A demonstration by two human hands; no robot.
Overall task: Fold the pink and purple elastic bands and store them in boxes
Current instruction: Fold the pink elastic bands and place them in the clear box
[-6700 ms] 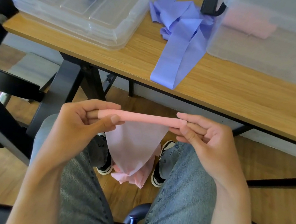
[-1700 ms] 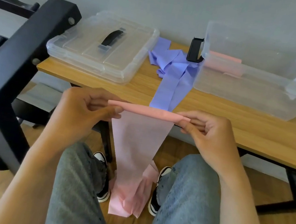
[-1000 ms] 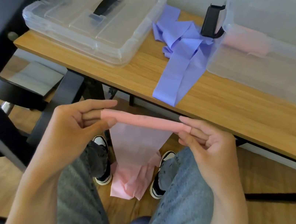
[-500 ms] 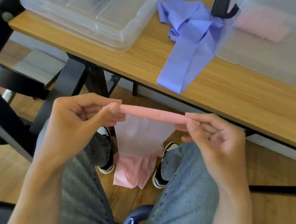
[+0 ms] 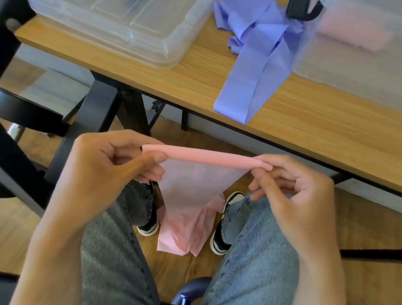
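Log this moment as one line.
step: rolling pink band | left hand: pinches roll | right hand: pinches roll | purple band: on table, unfolded

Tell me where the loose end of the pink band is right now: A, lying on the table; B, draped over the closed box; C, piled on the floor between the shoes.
C: the pink band hangs from the roll pinched by the left hand and right hand and bunches on the floor between the shoes.
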